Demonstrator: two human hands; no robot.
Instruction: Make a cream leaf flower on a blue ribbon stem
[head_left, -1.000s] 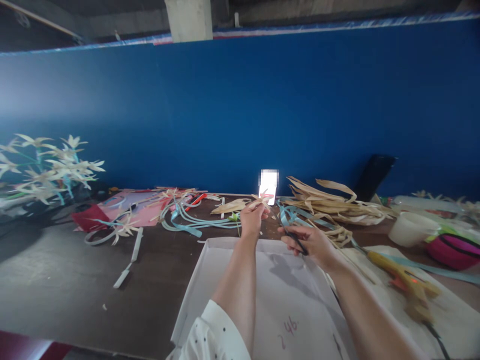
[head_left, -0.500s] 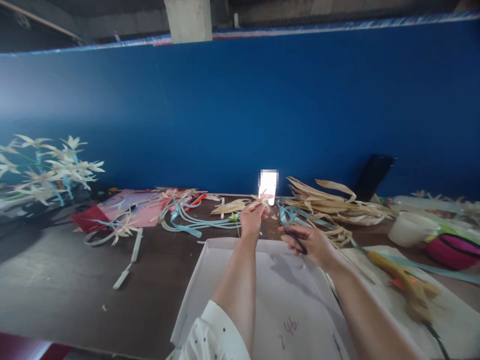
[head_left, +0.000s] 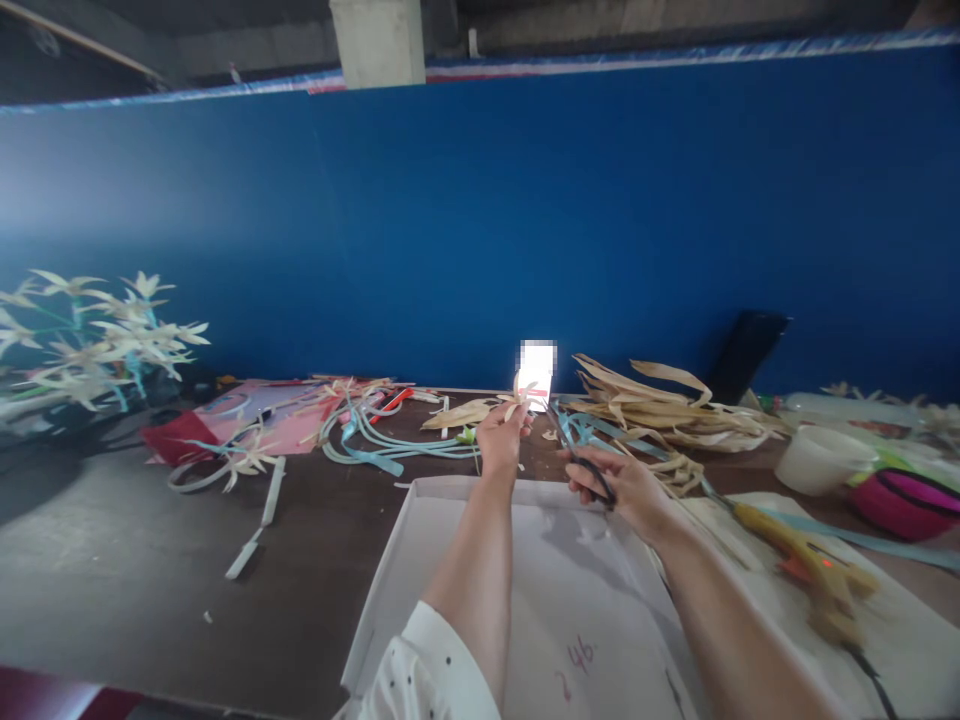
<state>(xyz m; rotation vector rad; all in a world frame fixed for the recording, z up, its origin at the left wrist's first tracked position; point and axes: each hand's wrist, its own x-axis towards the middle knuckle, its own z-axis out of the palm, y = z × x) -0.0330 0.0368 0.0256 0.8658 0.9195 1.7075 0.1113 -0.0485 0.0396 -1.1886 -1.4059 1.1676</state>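
Between the fingertips of my left hand (head_left: 504, 438) is a small pale piece of dried husk (head_left: 517, 400), held up in front of a bright phone screen (head_left: 536, 372). My right hand (head_left: 619, 485) is closed round the black handles of a pair of scissors (head_left: 598, 478). Their blades point up and left, towards the husk, and the tips are hard to make out against the screen. Under both forearms lies a shallow white box lid (head_left: 525, 580) with handwriting on it.
Dried husks (head_left: 667, 410) lie at the back right. A yellow glue gun (head_left: 806, 560) and a white cup (head_left: 821, 460) are on the right. Pale blue tubing (head_left: 405, 452) curls left of my hands. Husk flowers (head_left: 105, 340) stand at the far left, beyond a red piece (head_left: 180, 437).
My left fingers have turned the husk piece a little. The scissors in my right hand have swung so that more of the blades and handle loop shows.
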